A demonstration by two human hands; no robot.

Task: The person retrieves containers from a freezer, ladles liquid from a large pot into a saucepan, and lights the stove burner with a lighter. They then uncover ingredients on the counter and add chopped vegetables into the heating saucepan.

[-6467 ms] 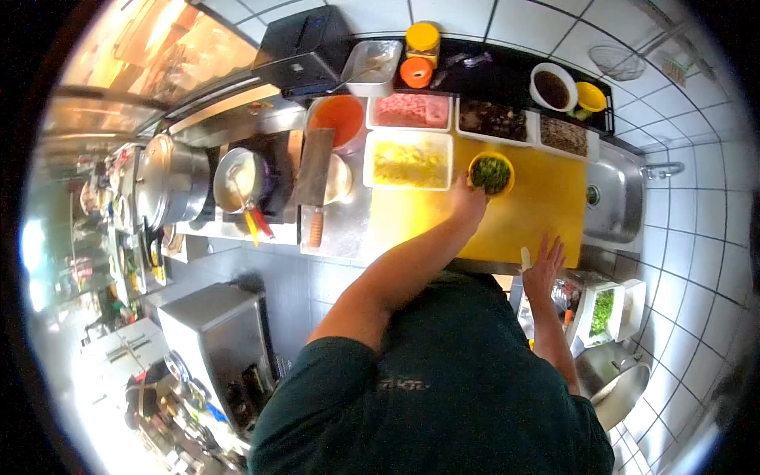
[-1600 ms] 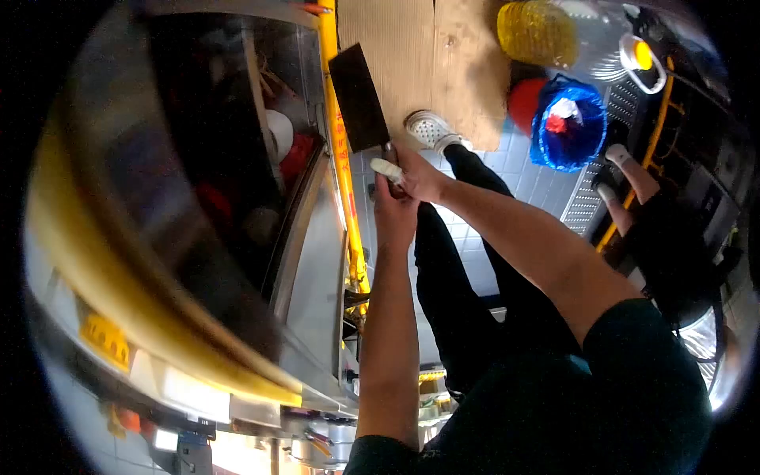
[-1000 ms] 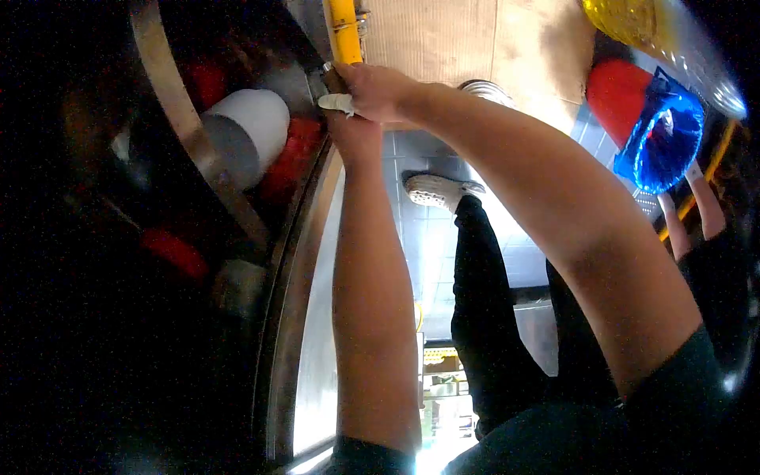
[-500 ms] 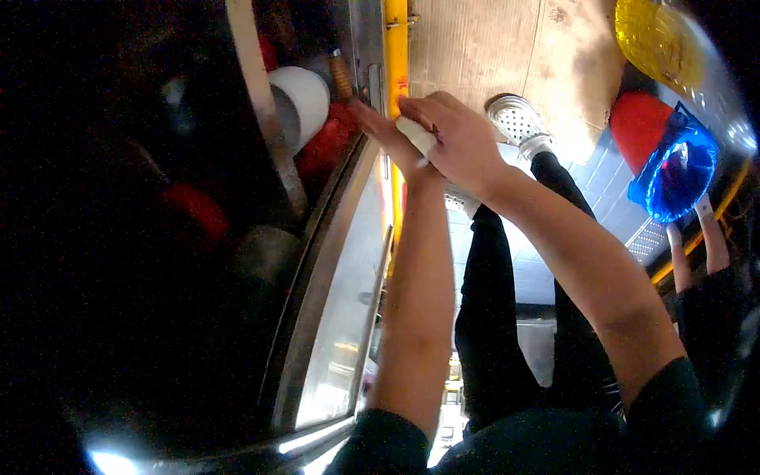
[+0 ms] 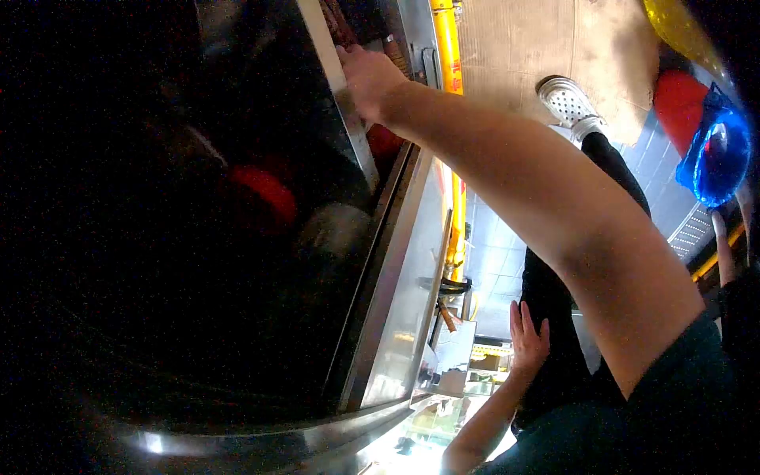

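Observation:
My right hand [image 5: 370, 75] reaches into the dark opening on the left, beside a pale upright bar [image 5: 336, 87]. Its fingers are largely hidden in shadow, and what they touch cannot be made out. A dark brownish-red object [image 5: 339, 24] is just above the fingertips. A brown ribbed handle [image 5: 394, 55] stands close to the wrist, and something red [image 5: 384, 142] lies below the hand. Low in the view, my left hand [image 5: 529, 344] hangs beside my dark trouser leg, fingers stretched out and holding nothing.
A metal-framed edge [image 5: 388, 261] runs along the dark space. Beyond it stands a yellow post [image 5: 449, 47]. Brown cardboard [image 5: 507, 47] covers part of the tiled floor. At right are a red object [image 5: 681, 107], a blue shiny bag [image 5: 716, 150] and part of another person's arm [image 5: 724, 245].
My hands, together around a small whitish piece before, have parted. The right moved left into the dark opening; the left dropped beside my leg. The whitish piece is out of sight.

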